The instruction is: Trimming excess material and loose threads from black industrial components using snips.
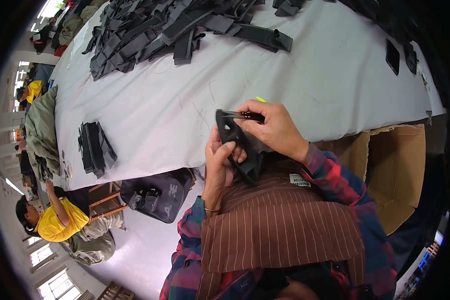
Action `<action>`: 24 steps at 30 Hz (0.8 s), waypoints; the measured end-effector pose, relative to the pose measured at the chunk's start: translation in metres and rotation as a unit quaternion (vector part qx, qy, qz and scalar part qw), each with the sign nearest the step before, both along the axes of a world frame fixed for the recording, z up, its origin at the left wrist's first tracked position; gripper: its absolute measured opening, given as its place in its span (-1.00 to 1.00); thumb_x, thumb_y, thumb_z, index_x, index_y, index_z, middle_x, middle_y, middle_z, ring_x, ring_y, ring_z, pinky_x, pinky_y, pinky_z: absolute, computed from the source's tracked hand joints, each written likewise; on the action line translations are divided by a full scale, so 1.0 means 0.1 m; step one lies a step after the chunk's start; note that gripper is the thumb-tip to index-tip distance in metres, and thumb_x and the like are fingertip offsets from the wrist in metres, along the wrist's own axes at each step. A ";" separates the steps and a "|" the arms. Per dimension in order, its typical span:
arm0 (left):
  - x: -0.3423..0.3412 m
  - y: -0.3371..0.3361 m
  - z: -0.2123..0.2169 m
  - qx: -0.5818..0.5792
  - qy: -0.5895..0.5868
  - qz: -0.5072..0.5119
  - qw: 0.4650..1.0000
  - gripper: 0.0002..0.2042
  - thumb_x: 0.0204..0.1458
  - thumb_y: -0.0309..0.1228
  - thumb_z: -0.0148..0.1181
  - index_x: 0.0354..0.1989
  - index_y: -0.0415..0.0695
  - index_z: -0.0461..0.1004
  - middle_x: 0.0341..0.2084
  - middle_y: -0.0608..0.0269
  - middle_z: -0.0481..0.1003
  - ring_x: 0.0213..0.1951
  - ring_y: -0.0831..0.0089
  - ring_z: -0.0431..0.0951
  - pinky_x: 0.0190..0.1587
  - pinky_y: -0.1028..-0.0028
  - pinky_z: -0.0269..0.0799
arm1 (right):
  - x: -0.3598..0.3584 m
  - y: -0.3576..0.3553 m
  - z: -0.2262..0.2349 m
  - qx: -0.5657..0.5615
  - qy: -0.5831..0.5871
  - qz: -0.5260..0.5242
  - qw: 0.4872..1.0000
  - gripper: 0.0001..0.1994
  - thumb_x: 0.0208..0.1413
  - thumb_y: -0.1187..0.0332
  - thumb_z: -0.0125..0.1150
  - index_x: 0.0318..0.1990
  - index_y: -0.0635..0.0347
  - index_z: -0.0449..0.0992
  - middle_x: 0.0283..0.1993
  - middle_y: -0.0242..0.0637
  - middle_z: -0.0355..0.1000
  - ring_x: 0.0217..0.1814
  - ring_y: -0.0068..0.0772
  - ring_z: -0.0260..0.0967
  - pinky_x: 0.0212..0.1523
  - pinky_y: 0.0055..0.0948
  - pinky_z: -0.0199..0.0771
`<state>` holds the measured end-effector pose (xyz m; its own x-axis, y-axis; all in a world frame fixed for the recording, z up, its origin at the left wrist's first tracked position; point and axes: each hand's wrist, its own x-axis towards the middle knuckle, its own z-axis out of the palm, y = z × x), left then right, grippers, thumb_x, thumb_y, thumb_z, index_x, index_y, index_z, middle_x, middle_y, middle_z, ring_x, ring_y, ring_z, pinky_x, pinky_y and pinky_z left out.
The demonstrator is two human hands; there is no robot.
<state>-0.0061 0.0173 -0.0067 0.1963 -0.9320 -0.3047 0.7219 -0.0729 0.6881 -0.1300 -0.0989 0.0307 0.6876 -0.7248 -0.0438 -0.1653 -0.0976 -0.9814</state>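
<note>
My left hand grips a black fabric strip, its thumb and fingers pinching it near the middle. Held up over the table's near edge, the strip slants down toward my apron. My right hand is closed around a small pair of thread snips, whose blades point left and lie at the strip's upper end. Whether the blades touch the fabric or a thread I cannot tell. A yellow-green tip shows just behind my right hand; what it belongs to is hidden.
Black strips lie in a large pile on the white-covered table. A neat stack of strips is at the left. Phone-like dark objects lie far right. A cardboard box stands right, a dark bag lower left, beyond it a person in yellow.
</note>
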 end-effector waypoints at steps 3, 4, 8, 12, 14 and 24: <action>0.06 0.01 -0.02 -0.009 0.087 0.086 0.992 -0.54 -0.06 -0.37 0.08 0.08 -0.17 0.25 -0.45 0.35 0.27 -0.46 0.53 0.30 -0.45 0.45 0.28 | 0.01 0.03 0.00 -0.015 -0.052 -0.005 0.999 -0.78 0.04 0.40 0.26 -0.17 0.27 0.48 -0.34 -0.32 0.47 -0.26 -0.55 0.39 -0.19 -0.53 0.38; 0.09 0.02 -0.01 0.032 0.087 0.121 0.988 -0.55 -0.05 -0.36 0.07 0.07 -0.17 0.27 -0.41 0.34 0.28 -0.44 0.48 0.30 -0.39 0.43 0.30 | 0.00 0.04 0.01 -0.015 -0.053 -0.004 0.998 -0.78 0.04 0.40 0.26 -0.17 0.27 0.48 -0.34 -0.32 0.47 -0.26 -0.55 0.39 -0.19 -0.53 0.38; 0.16 -0.01 0.03 -0.033 0.034 0.112 0.993 -0.41 -0.05 -0.29 0.04 0.21 -0.24 0.18 -0.20 0.18 0.41 -0.25 0.36 0.43 -0.12 0.36 0.36 | -0.05 0.12 0.10 -0.052 0.022 0.050 0.997 -0.62 -0.02 0.34 0.34 -0.05 0.18 0.38 -0.15 -0.31 0.45 -0.10 -0.49 0.41 -0.05 -0.49 0.37; 0.16 -0.05 0.07 -0.076 -0.048 0.071 0.993 -0.29 -0.04 -0.28 0.01 0.32 -0.29 0.02 -0.07 0.04 0.43 -0.08 0.26 0.47 0.07 0.29 0.32 | -0.04 0.15 -0.11 0.052 -0.037 0.073 0.995 -0.56 -0.04 0.36 0.34 0.00 0.15 0.32 -0.08 -0.33 0.42 -0.02 -0.49 0.36 0.03 -0.45 0.33; 0.16 -0.05 0.06 -0.065 -0.047 0.075 0.994 -0.31 -0.05 -0.29 0.02 0.31 -0.30 0.04 -0.05 0.03 0.42 -0.05 0.25 0.46 0.09 0.30 0.31 | -0.04 0.12 -0.11 0.100 -0.035 0.072 0.992 -0.56 -0.04 0.38 0.32 0.01 0.14 0.31 -0.08 -0.34 0.41 -0.01 -0.49 0.34 0.05 -0.44 0.31; 0.27 -0.12 0.05 -0.032 -0.102 0.067 0.992 -0.54 -0.04 -0.52 0.01 0.11 -0.36 0.26 -0.13 0.08 0.47 -0.05 0.33 0.46 0.10 0.37 0.30 | -0.08 -0.01 -0.11 0.314 -0.102 0.030 0.943 -0.55 -0.02 0.39 0.31 0.05 0.12 0.32 -0.25 -0.50 0.36 -0.24 -0.72 0.26 -0.18 -0.66 0.27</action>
